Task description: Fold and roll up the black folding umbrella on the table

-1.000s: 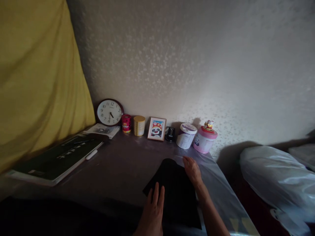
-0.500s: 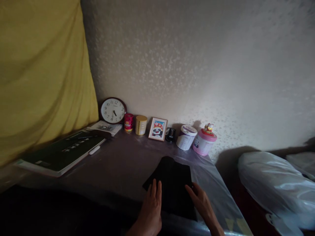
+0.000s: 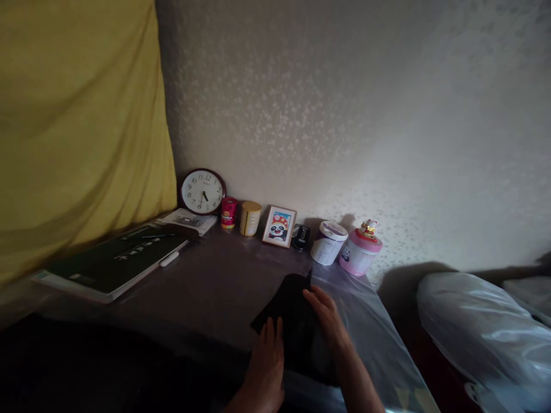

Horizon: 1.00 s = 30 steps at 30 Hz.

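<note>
A black cloth (image 3: 293, 295), perhaps a garment, lies on the table near its front edge; dark folds hide its exact kind. My left hand (image 3: 267, 358) lies flat along its left part, fingers stretched out and holding nothing. At the upper right of the cloth is my right hand (image 3: 326, 312), its fingers bent around the cloth's right side, which is drawn inward. The thumb of that hand is hidden. A small peak of cloth stands up beside its fingertips.
Along the wall stand a clock (image 3: 203, 192), a red can (image 3: 229, 213), a yellow-lidded can (image 3: 250, 219), a panda picture frame (image 3: 279, 227), a small black object (image 3: 301, 237), a white tub (image 3: 329, 243) and a pink tub (image 3: 360, 252). A dark green book (image 3: 124, 258) lies left; plastic bags (image 3: 477, 321) sit right.
My right hand has moved up and inward from the cloth's right edge, bringing that side of the cloth with it. My left hand stays nearly in place. The view has shifted slightly.
</note>
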### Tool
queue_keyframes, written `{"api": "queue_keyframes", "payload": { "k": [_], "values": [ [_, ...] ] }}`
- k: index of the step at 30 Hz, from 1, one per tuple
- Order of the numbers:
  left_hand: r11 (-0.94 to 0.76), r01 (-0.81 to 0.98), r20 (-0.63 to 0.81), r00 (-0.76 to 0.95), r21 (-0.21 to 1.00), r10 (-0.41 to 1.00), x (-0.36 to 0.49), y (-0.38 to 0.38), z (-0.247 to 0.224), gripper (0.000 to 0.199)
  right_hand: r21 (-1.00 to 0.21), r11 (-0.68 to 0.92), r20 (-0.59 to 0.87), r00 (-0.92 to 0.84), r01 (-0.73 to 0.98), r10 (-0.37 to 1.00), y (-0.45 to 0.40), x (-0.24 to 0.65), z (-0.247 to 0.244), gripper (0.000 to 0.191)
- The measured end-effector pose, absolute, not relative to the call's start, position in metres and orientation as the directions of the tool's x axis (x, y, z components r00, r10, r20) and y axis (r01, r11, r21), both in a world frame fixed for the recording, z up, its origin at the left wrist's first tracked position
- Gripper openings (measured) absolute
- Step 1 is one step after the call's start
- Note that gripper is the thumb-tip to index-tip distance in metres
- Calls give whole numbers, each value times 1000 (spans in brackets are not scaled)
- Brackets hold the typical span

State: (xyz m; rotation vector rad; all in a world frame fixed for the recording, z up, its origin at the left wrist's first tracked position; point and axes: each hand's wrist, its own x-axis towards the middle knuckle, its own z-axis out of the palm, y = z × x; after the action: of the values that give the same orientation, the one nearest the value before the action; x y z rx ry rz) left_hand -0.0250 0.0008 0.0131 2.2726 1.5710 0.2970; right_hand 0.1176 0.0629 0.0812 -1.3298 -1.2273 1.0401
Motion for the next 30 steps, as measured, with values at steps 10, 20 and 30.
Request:
{"api": "queue_keyframes", "payload": {
  "k": [10,20,30],
  "values": [
    [-374,809,132,354,454,926,-32,6,-12,92,-987,12,21,53,161,998,100,87,35,52],
    [-446,766,428,248,462,869,-53,6,25,37,-969,12,-20,-128,245,992,106,89,35,43],
    [-448,821,193,404,353,894,-36,9,13,74,-799,328,183,-315,503,931,93,87,33,25]
  ]
}}
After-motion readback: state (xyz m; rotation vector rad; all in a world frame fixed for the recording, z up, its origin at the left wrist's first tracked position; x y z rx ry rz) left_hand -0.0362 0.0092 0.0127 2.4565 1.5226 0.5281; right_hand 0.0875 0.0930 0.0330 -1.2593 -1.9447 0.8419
